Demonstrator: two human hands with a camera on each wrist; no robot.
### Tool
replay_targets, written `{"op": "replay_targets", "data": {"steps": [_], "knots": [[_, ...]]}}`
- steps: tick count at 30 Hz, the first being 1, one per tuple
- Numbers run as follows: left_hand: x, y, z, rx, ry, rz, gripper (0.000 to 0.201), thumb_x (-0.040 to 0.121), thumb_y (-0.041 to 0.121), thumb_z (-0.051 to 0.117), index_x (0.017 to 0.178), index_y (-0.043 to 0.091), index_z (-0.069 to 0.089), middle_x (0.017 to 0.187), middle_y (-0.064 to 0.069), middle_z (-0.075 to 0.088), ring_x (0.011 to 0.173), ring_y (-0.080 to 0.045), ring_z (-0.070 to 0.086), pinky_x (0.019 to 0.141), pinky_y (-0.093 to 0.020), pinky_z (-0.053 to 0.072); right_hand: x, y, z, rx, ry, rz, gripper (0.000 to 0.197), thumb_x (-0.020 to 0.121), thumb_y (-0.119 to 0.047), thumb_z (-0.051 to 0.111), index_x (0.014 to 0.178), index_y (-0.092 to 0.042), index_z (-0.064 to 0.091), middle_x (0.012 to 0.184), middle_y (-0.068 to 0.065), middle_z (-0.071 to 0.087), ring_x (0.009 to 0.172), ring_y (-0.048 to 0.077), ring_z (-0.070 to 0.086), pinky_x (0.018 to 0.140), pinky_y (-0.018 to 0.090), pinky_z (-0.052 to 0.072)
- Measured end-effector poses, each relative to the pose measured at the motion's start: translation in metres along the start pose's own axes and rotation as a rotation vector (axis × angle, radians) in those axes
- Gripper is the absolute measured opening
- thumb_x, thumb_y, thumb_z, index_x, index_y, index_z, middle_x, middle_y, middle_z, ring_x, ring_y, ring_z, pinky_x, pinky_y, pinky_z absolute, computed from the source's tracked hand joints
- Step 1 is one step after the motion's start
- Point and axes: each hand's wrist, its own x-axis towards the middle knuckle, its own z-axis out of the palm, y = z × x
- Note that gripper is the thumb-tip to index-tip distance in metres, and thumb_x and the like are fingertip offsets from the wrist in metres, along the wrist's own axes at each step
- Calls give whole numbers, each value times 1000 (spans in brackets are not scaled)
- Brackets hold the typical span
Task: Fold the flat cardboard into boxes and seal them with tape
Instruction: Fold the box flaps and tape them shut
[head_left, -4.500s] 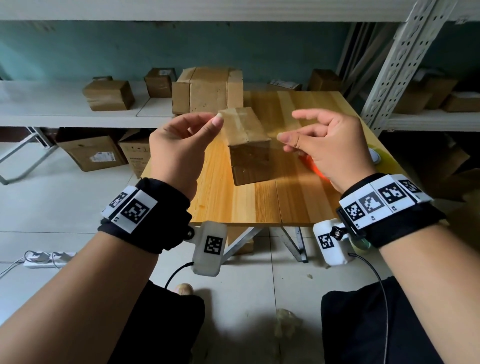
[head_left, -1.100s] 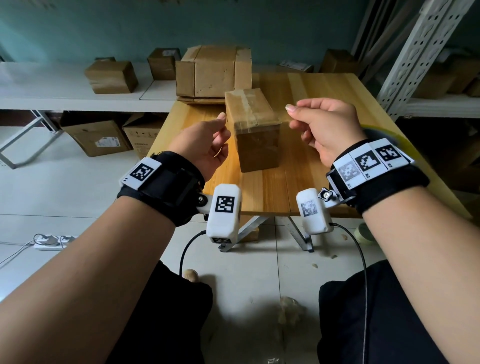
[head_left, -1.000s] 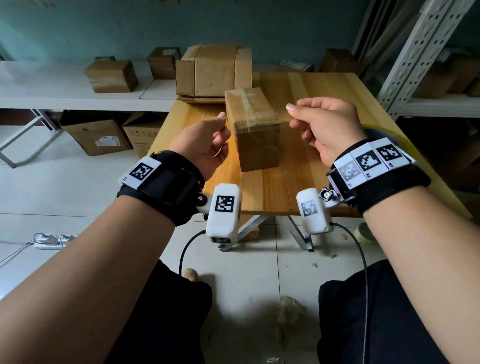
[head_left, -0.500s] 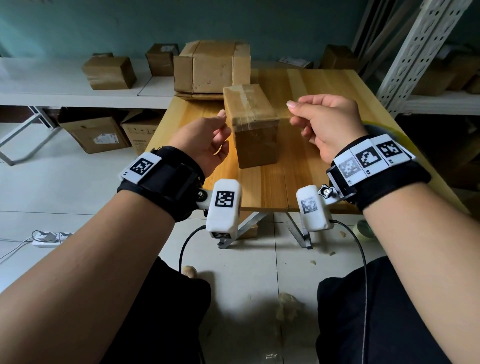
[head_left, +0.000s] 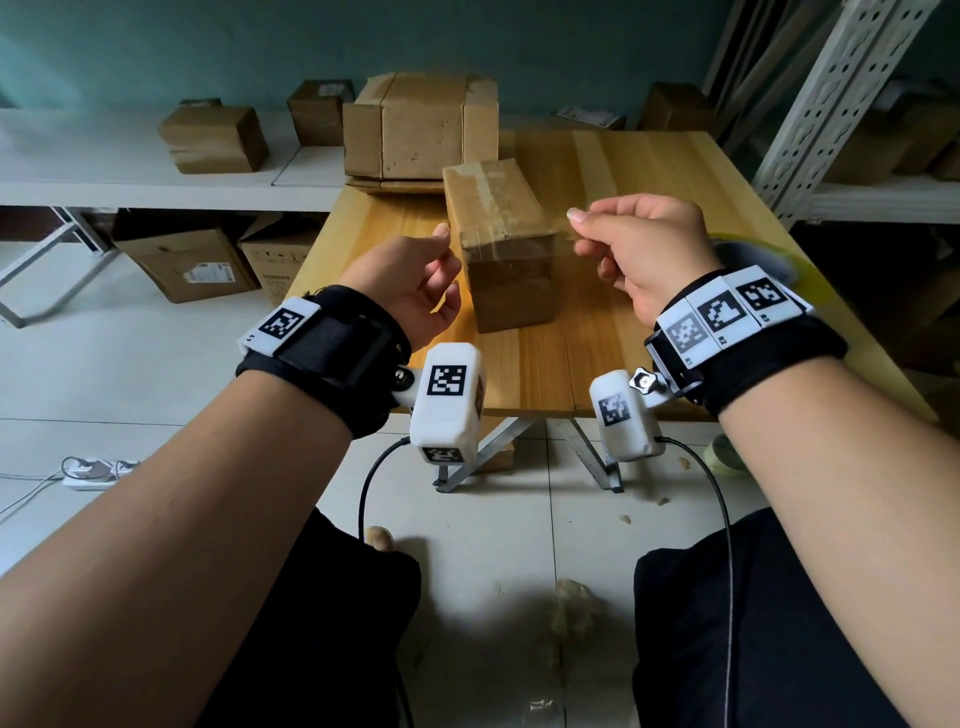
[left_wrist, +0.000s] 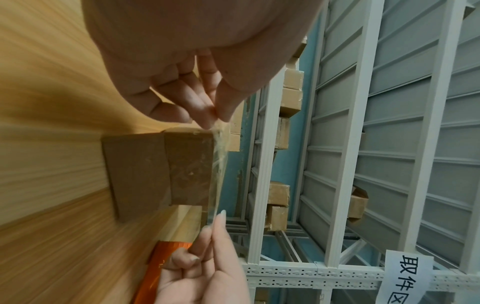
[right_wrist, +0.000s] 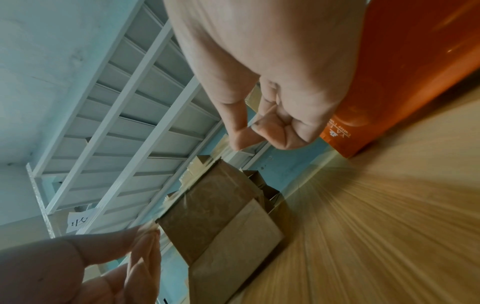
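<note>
At centre frame the left hand (head_left: 415, 280) and right hand (head_left: 636, 244) are each pinching an end of a clear tape strip (left_wrist: 219, 164), stretching it over the box (head_left: 501, 234) sitting on the surface (head_left: 649, 171). It wants lowering taut and centred, I'd say, before smoothing outward.

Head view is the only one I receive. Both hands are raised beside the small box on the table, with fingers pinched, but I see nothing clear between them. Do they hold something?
Observer: Yes. The left wrist view shows a clear tape strip stretched from the left hand to the right hand, each pinching one end.
Operator: Does it touch the box?
Observer: It runs along the top edge of the box, on its near face; whether it touches, I cannot tell.
Operator: Is a tape dispenser near?
Observer: An orange dispenser lies on the table, just beyond the right hand.
</note>
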Motion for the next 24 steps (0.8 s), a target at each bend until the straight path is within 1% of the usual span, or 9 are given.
{"op": "replay_targets", "data": {"steps": [4, 6, 8, 12, 15, 18, 20, 22, 24], "knots": [[5, -1, -1, -21, 21, -32, 8, 102, 20, 67, 94, 18, 68, 57, 5, 62, 47, -5, 61, 65, -24, 47, 2, 3, 3, -2, -9, 16, 27, 88, -16, 85, 110, -8, 73, 91, 6, 80, 71, 9, 75, 54, 20, 51], [6, -2, -1, -39, 31, -48, 10, 102, 18, 67, 93, 18, 69, 58, 4, 61, 49, -5, 61, 65, -24, 47, 4, 6, 4, -8, -12, 36, 27, 87, -16, 86, 110, -8, 73, 89, 7, 80, 71, 12, 74, 52, 20, 50], [7, -3, -1, -47, 41, -61, 11, 102, 18, 67, 91, 17, 70, 59, 4, 61, 50, -6, 60, 63, -23, 47, 7, 8, 5, -8, -23, 63, 28, 87, -17, 86, 109, -8, 72, 84, 5, 80, 71, 15, 72, 51, 21, 50], [9, -5, 0, -27, 61, -93, 12, 102, 19, 67, 90, 18, 69, 56, 4, 60, 47, -6, 58, 59, -22, 46, 7, 10, 5, -25, -17, 70, 26, 87, -15, 86, 108, -8, 73, 81, 3, 78, 68, 11, 72, 52, 21, 50], [13, -7, 0, -3, 71, -106, 10, 102, 20, 67, 93, 18, 69, 55, 4, 60, 45, -7, 59, 60, -21, 48, 7, 10, 4, -41, -31, 79, 27, 87, -15, 85, 110, -8, 72, 78, 2, 77, 68, 11, 71, 52, 21, 51], [16, -7, -1, 21, 80, -108, 12, 102, 20, 67, 91, 19, 69, 56, 4, 60, 45, -7, 59, 60, -22, 49, 8, 11, 5, -56, -39, 94, 25, 89, -14, 84, 110, -8, 72, 76, 2, 75, 69, 14, 69, 53, 21, 51], [18, -7, -1, 42, 83, -111, 13, 103, 20, 67, 90, 19, 69, 56, 4, 61, 42, -7, 59, 56, -22, 51, 7, 12, 7, -53, -47, 104, 20, 90, -13, 83, 106, -8, 71, 75, 3, 74, 68, 16, 67, 54, 22, 50], [18, -7, -1, 67, 91, -112, 13, 103, 21, 67, 90, 19, 69, 55, 3, 62, 40, -8, 58, 50, -17, 50, 7, 13, 8, -52, -55, 125, 16, 90, -12, 83, 100, -9, 71, 73, 4, 74, 67, 16, 66, 55, 24, 49], [18, -7, -1, 89, 97, -111, 16, 103, 21, 66, 88, 18, 68, 53, 2, 61, 49, -7, 57, 45, -14, 46, 6, 14, 10, -57, -57, 148, 14, 90, -11, 82, 99, -9, 72, 74, 5, 73, 64, 14, 66, 55, 24, 49]]}}
